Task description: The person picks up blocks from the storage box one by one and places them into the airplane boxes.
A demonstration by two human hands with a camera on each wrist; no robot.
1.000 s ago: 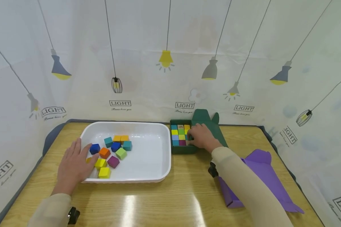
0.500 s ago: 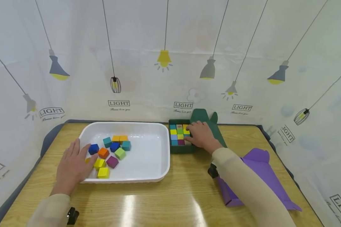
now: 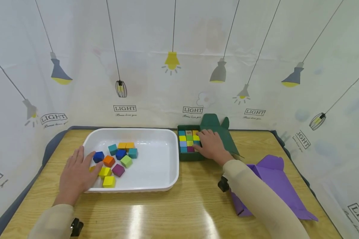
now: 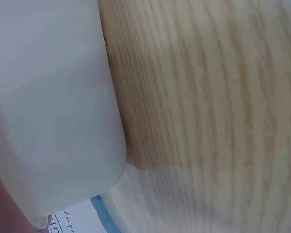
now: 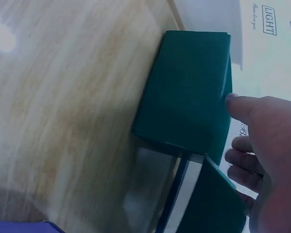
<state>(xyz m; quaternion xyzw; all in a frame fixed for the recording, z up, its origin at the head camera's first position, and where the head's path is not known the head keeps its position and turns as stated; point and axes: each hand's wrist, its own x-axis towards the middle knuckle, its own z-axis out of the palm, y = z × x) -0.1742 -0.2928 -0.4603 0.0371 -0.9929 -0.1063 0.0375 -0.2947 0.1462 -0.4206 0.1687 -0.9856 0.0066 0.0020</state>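
Left grip (image 3: pixel 79 172): fingers spread, laid over the left rim of the white tray (image 3: pixel 158 166); mostly cut off in the left wrist view.
Right grip (image 3: pixel 210 142): thumb and fingers apart over the packed cubes (image 3: pixel 189 143); contact is hard to judge.
Packed cubes: in the green box (image 3: pixel 187 156), right column partly hidden.
Loose cubes (image 3: pixel 121 154): left half of the white tray.
Purple box (image 3: pixel 278 184): on the counter (image 3: pixel 155 215), partly behind the sleeve (image 3: pixel 254 199).

1. The right hand (image 5: pixel 276 150) is at the green box (image 5: pixel 184 87), thumb tip by its rim, fingers (image 5: pixel 243 162) bent.
2. The box stands on the wooden table (image 5: pixel 77 97), near the edge by the printed white cloth (image 5: pixel 271 73).
3. A green flap (image 5: pixel 211 204) meets one box corner.
4. Something purple (image 5: pixel 19 226) lies well away from that edge.
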